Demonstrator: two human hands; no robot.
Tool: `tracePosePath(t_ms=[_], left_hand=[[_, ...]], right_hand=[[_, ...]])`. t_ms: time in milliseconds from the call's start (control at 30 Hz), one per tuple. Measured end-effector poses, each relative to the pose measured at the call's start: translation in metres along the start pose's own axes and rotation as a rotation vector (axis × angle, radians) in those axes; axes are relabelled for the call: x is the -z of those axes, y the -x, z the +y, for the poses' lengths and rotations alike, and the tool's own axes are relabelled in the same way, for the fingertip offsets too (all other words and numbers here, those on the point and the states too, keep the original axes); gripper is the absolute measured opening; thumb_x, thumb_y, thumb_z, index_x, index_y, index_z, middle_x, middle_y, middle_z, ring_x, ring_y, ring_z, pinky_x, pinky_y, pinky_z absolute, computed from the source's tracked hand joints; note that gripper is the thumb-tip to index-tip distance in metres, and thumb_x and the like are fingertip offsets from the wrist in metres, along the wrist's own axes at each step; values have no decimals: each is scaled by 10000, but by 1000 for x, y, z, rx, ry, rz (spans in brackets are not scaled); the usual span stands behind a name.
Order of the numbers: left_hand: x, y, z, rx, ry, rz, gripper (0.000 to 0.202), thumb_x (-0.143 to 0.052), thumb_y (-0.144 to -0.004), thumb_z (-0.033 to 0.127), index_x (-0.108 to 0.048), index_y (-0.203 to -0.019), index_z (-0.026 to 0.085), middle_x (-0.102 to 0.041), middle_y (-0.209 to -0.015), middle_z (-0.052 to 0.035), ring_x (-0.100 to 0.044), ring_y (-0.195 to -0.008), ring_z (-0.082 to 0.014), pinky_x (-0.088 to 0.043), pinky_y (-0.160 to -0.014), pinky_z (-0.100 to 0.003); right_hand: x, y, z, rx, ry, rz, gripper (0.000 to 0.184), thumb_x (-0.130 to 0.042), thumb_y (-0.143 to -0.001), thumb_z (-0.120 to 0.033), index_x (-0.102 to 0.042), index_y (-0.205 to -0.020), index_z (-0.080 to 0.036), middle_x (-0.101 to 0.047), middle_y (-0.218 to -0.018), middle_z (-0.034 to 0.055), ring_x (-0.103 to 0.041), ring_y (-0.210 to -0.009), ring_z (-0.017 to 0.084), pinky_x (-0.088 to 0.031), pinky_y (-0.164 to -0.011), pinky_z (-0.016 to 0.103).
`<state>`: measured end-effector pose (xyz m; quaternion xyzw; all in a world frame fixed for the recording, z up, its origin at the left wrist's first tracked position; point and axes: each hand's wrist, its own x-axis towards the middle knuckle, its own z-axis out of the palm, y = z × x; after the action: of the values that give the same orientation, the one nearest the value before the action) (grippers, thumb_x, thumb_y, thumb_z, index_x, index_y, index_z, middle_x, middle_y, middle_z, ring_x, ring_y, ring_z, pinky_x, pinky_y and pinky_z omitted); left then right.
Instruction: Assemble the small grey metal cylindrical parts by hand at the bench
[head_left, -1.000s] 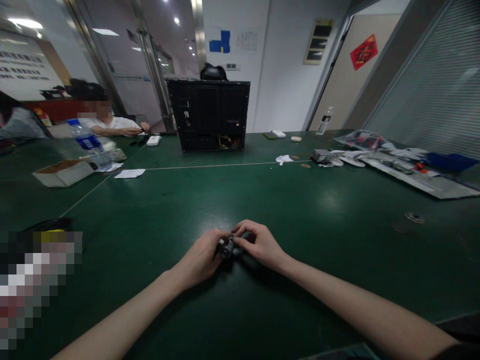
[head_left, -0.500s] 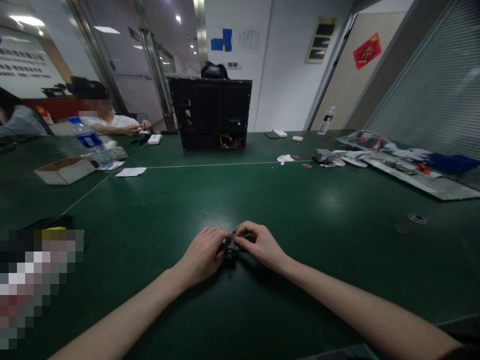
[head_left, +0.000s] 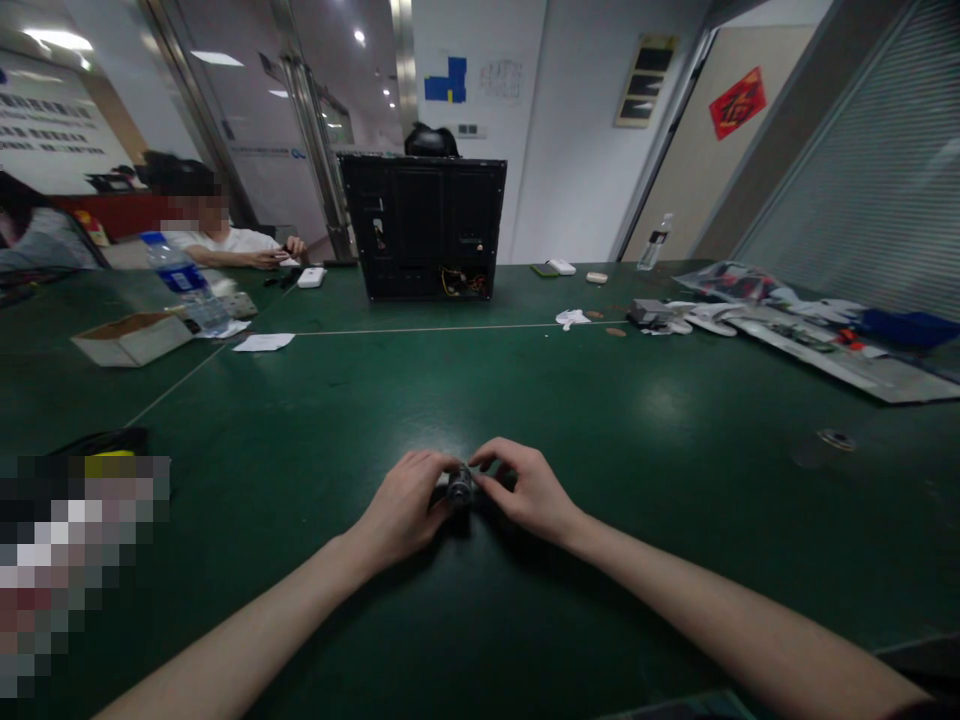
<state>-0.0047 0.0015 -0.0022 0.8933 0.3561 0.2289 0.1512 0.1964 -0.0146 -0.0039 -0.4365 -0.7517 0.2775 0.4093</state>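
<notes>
Left hand (head_left: pixel 401 507) and right hand (head_left: pixel 530 490) low over green desk (head_left: pixel 660 570), close together at 6 o'clock of the view. Small dark cylindrical part (head_left: pixel 460 488) between them, pinched from both sides: left fingers (head_left: pixel 441 463) against its left end, right fingers (head_left: pixel 489 461) clamped over its right end. Contact between part and desk: cannot tell. Around the hands: upright black computer case (head_left: pixel 420 225) at 12 o'clock, wires showing low on its panel; water bottle (head_left: pixel 180 282) and cardboard box (head_left: pixel 131 341) at 10 o'clock, paper sheet (head_left: pixel 262 342) just beside box; seated co-worker (head_left: pixel 225 242) farther off at 10 o'clock, hands together; white cloth (head_left: pixel 571 318) at 1 o'clock; long metal panel (head_left: pixel 825 358) at 2 o'clock; small disc (head_left: pixel 835 439) at 3 o'clock.
</notes>
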Motion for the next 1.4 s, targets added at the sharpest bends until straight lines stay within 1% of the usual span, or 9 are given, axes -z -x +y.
tracePosePath(t_ms=[167,267,500,733,967,1167,1300,1400], left_hand=[[1,0,1,10,-6,18,274,-603,-778,135,-505,-1029,186,-635,-984,-58,-597,-919,-229,-473,-820,-389],[1,0,2,5,-5,19,270,-604,-779,143,-508,-1027,187,-639,-985,-60,-601,-922,-230,-477,-817,-386],[1,0,2,1,-14,42,266,-607,-773,144,-510,-1017,186,-640,-966,-55,-603,-908,-223,-476,-801,-367],[2,0,2,-8,-14,20,248,-582,-807,170,-496,-1039,182,-632,-988,-62,-590,-914,-221,-461,-806,-366],[1,0,1,-10,-41,5,220,-585,-800,171,-494,-999,186,-628,-962,-54,-578,-890,-221,-449,-798,-365],[0,-1,1,-6,-28,16,251,-572,-804,161,-476,-1034,190,-626,-982,-56,-577,-905,-218,-447,-798,-359],[2,-1,2,-5,-20,7,258,-572,-809,169,-483,-1050,196,-629,-1002,-55,-574,-926,-223,-442,-817,-367],[2,-1,3,-6,-19,-1,243,-562,-814,171,-493,-1045,201,-630,-997,-53,-574,-921,-225,-441,-820,-371]], right_hand=[[0,1,5,87,85,-18,143,-574,-796,-116,-634,-911,-176,-648,-853,32,-585,-785,140,-463,-730,272],[0,2,6,111,107,-32,151,-568,-798,-112,-637,-914,-179,-647,-867,39,-586,-809,149,-463,-748,280],[0,3,3,105,112,-30,181,-568,-789,-109,-627,-943,-183,-643,-893,41,-584,-829,155,-461,-761,289],[-1,3,2,112,77,-34,202,-552,-787,-94,-634,-950,-182,-641,-915,50,-585,-857,161,-463,-782,293],[-2,3,1,121,27,-33,227,-542,-781,-73,-636,-958,-180,-648,-922,51,-592,-864,157,-466,-799,291],[-4,3,3,81,20,-31,243,-559,-783,-89,-611,-999,-186,-652,-932,39,-593,-816,142,-471,-767,282],[-4,3,3,39,13,-31,272,-581,-772,-94,-590,-1030,-182,-654,-952,37,-599,-816,137,-474,-780,280],[-4,3,1,13,9,-44,256,-585,-774,-104,-596,-1020,-175,-656,-956,42,-603,-817,137,-479,-778,278]])
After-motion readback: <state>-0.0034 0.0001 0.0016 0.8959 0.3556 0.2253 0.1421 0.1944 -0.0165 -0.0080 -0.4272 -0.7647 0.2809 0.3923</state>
